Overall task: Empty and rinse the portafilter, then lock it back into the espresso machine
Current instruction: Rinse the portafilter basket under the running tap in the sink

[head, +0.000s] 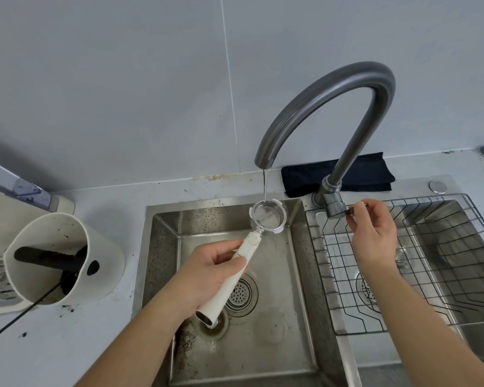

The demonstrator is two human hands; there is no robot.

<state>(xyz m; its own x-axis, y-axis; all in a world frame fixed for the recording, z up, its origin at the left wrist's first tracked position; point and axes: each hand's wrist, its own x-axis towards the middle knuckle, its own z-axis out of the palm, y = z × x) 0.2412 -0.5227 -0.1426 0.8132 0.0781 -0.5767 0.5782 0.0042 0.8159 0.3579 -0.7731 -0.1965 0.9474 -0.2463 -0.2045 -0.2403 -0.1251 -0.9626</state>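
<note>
Fingers (227,256) of the left hand (207,272) were clamped round the white handle of the portafilter (267,216), its basket under the faucet (327,107) stream over the sink (162,219). Right hand (373,233) pinched the faucet's lever (350,210).

Single head-worn wide-angle view, looking forward and steeply down over a steel sink (162,219). Close range: both forearms enter from the bottom edge. Left hand (210,272) sits centre frame, right hand (375,233) right of it. Faucet (333,107) arches above both hands; tiled wall fills the upper half. Edges bow from lens distortion. No second view to overlap.
</note>
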